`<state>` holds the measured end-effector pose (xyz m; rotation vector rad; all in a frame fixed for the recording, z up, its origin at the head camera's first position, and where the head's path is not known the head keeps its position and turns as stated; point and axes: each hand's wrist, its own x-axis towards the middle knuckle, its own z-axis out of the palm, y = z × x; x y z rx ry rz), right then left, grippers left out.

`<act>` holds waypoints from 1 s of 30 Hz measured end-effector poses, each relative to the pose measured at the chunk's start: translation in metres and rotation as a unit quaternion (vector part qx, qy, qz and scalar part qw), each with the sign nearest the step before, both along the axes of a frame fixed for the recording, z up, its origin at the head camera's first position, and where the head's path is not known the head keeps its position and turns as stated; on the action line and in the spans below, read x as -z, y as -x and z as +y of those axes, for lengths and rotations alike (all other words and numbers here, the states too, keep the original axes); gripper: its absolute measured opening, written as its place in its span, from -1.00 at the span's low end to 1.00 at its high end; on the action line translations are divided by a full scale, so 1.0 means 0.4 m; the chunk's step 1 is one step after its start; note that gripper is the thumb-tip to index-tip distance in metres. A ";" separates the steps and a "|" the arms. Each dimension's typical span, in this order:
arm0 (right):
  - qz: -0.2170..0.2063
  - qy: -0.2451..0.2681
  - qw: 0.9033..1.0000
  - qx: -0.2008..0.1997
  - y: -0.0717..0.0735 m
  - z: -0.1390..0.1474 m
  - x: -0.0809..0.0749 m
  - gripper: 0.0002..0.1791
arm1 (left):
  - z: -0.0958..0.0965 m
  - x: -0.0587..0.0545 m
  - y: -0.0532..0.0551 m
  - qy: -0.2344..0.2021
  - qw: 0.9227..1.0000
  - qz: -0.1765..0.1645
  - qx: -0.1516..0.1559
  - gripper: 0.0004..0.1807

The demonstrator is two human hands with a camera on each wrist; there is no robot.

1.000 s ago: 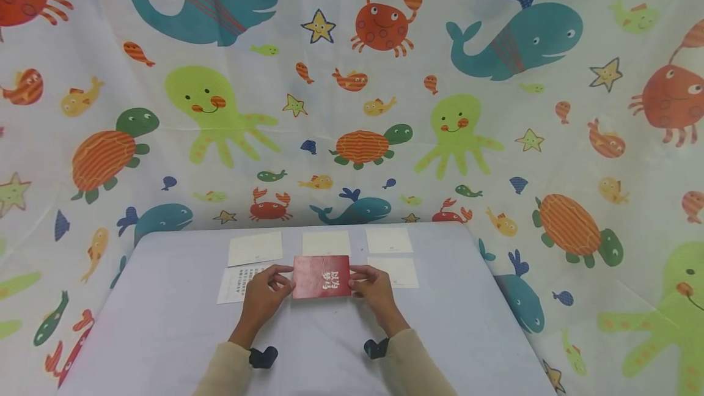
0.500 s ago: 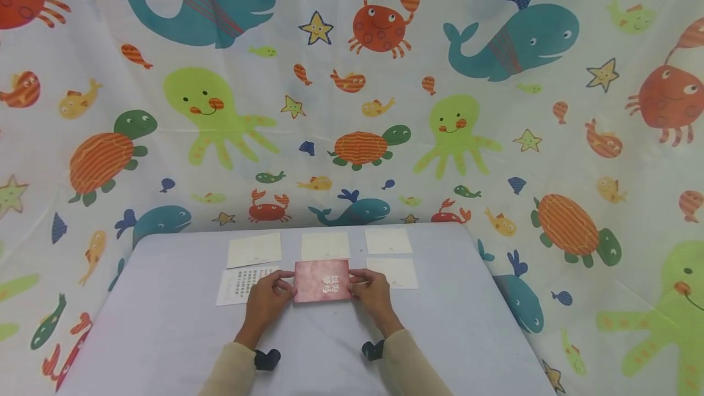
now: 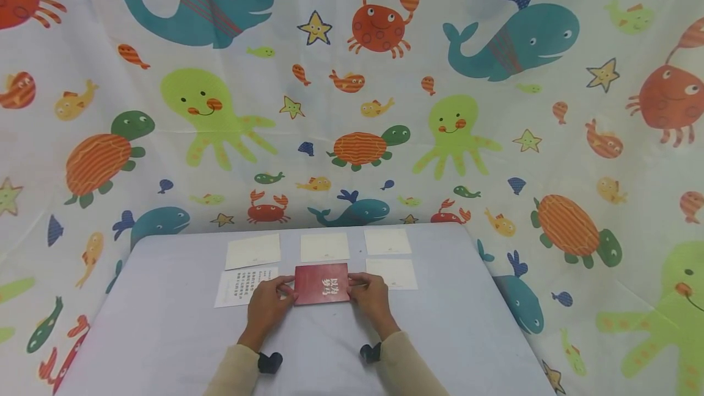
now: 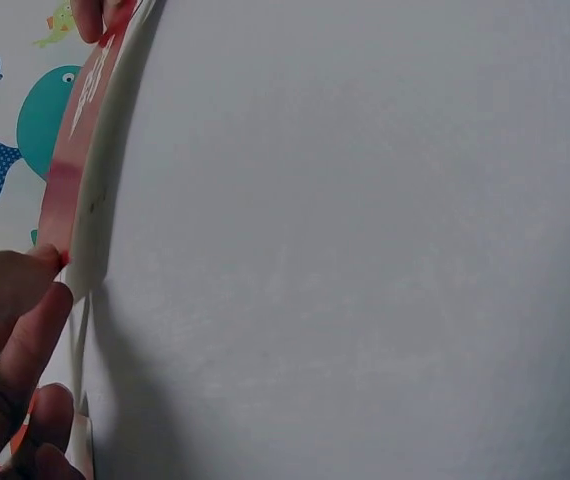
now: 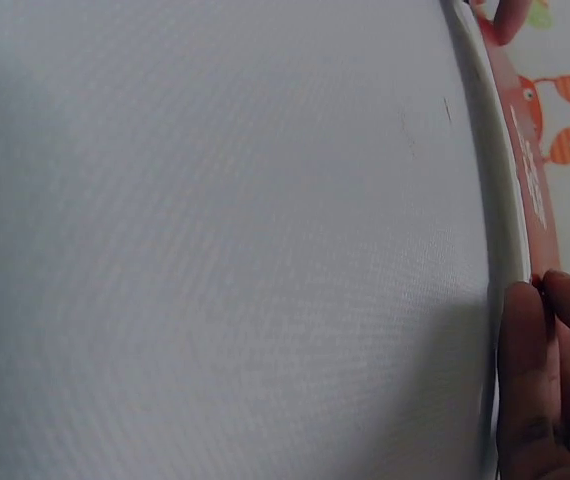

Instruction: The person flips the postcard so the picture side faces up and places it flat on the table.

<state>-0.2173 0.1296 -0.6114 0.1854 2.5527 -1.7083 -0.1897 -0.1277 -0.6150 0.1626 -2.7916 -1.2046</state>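
Both hands hold a red postcard [image 3: 313, 283] with white characters printed sideways, low over the table in the head view. My left hand [image 3: 266, 307] pinches its left end between thumb and fingers. At the opposite end, my right hand [image 3: 374, 302] pinches it the same way. Seen from the left wrist, the card [image 4: 75, 150] stands nearly edge-on, its pale underside facing the table. The right wrist view shows its red face [image 5: 525, 150] as a narrow strip, with the thumb and a finger at the near end.
Behind the hands lie pale cards: one at left [image 3: 253, 251], one in the middle [image 3: 324, 246], two at right [image 3: 387, 241]. A text-printed card [image 3: 236, 289] lies beside the left hand, partly covered. A sea-animal curtain [image 3: 330, 109] hangs behind the white table [image 3: 165, 322].
The red postcard has come slightly down toward the person, both hands moving with it. Its face turned pale with glare half a second ago and is dark red again now.
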 end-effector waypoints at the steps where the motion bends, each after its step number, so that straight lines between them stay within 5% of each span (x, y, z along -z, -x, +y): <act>1: 0.001 0.001 1.000 -0.001 0.000 0.000 0.000 -0.63 | 0.000 0.001 0.000 0.002 1.000 0.000 0.000 -0.54; 18: 0.007 -0.062 0.998 0.011 0.000 -0.005 -0.004 -0.67 | -0.005 -0.004 0.002 0.016 1.000 0.010 -0.009 -0.63; 30: 0.012 -0.059 0.998 0.007 0.011 -0.004 0.001 -0.73 | -0.015 -0.011 0.016 -0.001 1.000 0.017 -0.012 -0.69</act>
